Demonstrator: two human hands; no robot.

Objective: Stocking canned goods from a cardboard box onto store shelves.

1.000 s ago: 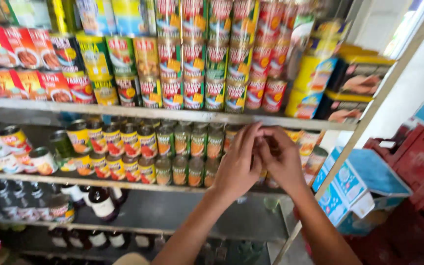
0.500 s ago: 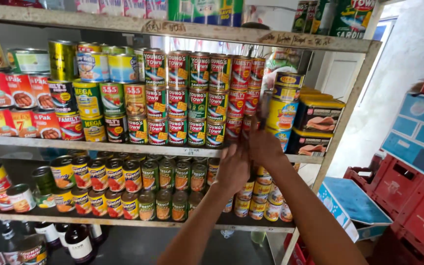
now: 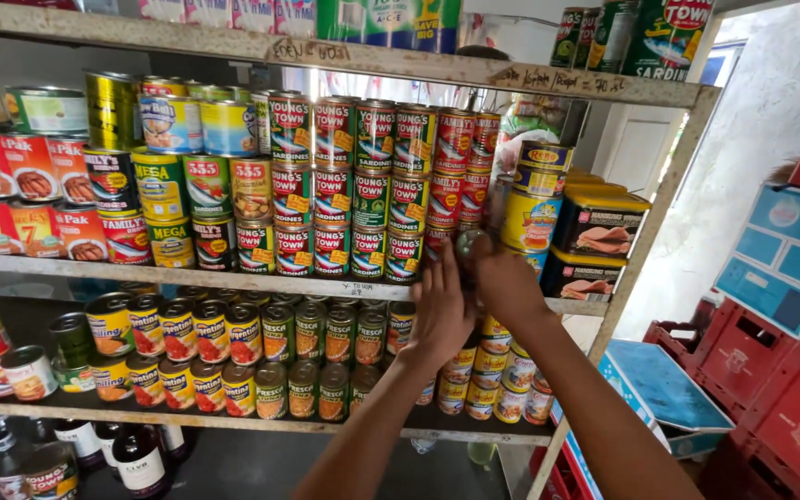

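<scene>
Hands — left hand (image 3: 442,310), right hand (image 3: 508,282) — grip closed on can (image 3: 468,246); stacked cans (image 3: 354,190) crowd left, yellow tins (image 3: 531,208) right.

Both arms are reaching up and away from the body, forearms angling in toward each other. The left hand (image 3: 442,310) is showing its back with fingers pointing upward, and the right hand (image 3: 504,282) is curling just beside it, nearly touching.

A single head-worn camera faces a shelf (image 3: 233,276) of stacked cans (image 3: 354,185) almost straight on, close up, within arm's reach. Both forearms rise from the lower edge toward centre frame. Red crates (image 3: 770,389) and a doorway sit at the right.
</scene>
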